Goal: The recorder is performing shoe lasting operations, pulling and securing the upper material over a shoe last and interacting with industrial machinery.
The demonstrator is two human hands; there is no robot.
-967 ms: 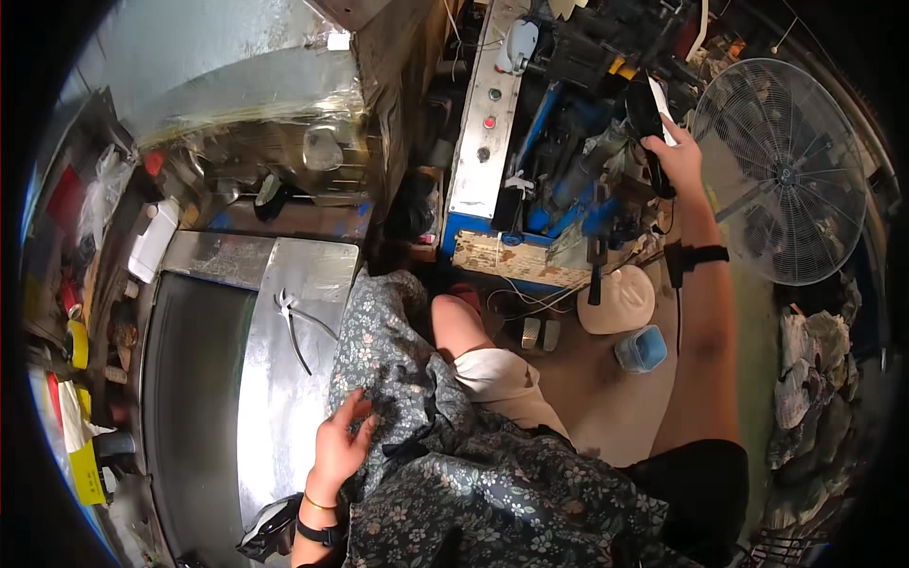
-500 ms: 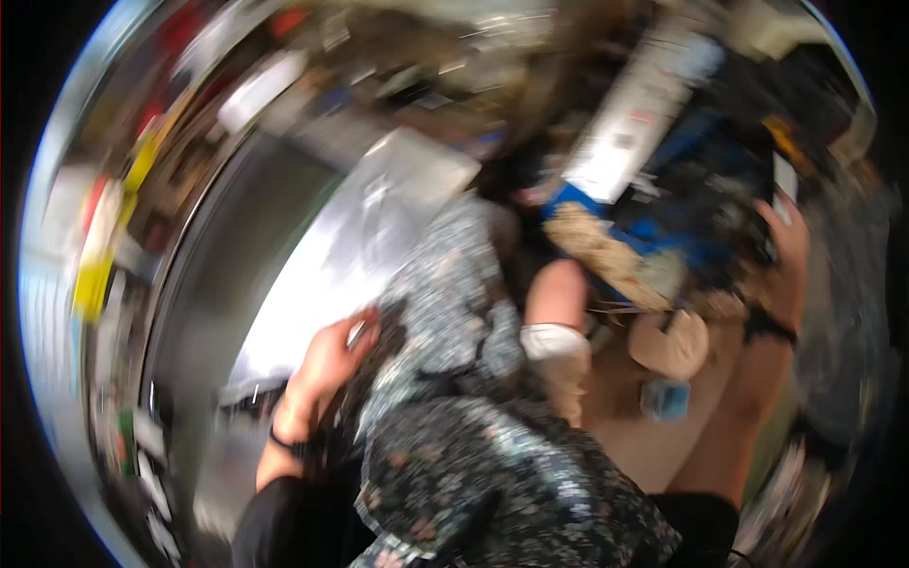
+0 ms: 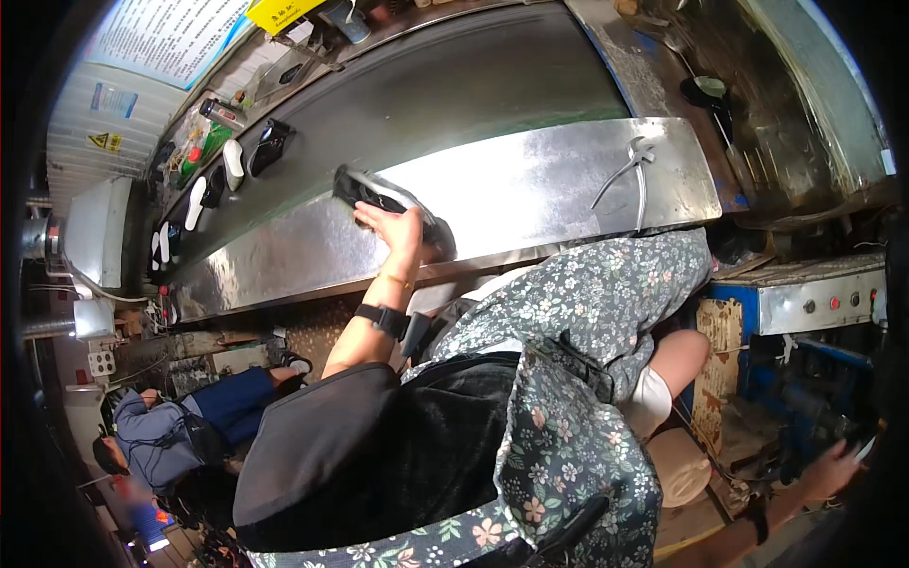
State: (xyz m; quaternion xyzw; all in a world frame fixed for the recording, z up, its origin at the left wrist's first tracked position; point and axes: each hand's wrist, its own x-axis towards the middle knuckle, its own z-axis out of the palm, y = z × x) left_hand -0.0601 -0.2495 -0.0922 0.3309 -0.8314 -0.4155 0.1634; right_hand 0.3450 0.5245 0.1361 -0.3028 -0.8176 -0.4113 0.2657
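Observation:
My left hand [image 3: 393, 235] is closed on a black shoe [image 3: 379, 191] with a pale inner edge, over the shiny metal tabletop [image 3: 530, 180]. Its fingertips press along the shoe's side, and the palm hides part of it. Far off to the lower right, my right hand [image 3: 831, 470] reaches out beside the blue machine [image 3: 814, 388]. Its fingers are bent around something with a pale edge [image 3: 865, 449], too small and dark around it to name. Floral cloth [image 3: 587, 303] covers my lap.
Pincers [image 3: 632, 178] lie on the metal top's right part. Beyond runs a dark belt [image 3: 454, 85], with white and black shoe pieces [image 3: 233, 165] at its left end. A control box with buttons [image 3: 824, 301] stands right. Another person [image 3: 170, 431] sits lower left.
The view has swung toward the metal tabletop and steadied. My left hand, earlier by the floral cloth, is now on the black shoe. My right hand remains near the blue machine.

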